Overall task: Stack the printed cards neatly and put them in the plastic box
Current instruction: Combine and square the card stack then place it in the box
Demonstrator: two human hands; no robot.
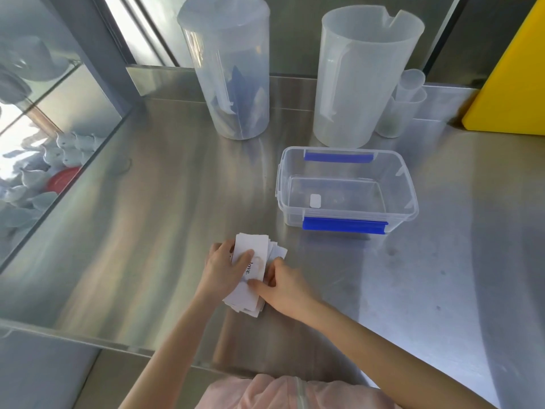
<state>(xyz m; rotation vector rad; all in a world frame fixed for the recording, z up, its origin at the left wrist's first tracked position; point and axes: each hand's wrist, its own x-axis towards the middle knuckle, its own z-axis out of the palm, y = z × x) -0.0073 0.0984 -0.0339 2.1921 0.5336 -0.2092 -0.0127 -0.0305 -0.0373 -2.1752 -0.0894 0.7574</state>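
A loose stack of white printed cards (254, 246) lies on the steel table (147, 231) near its front edge; the top card shows the word "love". My left hand (224, 268) grips the stack from its left side, thumb on top. My right hand (284, 286) holds the stack's right edge, thumb pressing the top card. Several cards stick out unevenly at the far right corner and at the near end. The clear plastic box (410, 187) with blue clips stands open to the upper right of my hands, with only a small white label inside.
Two tall translucent pitchers (233, 69) (362, 72) stand behind the box, with small stacked cups (404, 110) beside them. A yellow board (513, 69) leans at the far right. A glass panel (50, 137) borders the table's left side.
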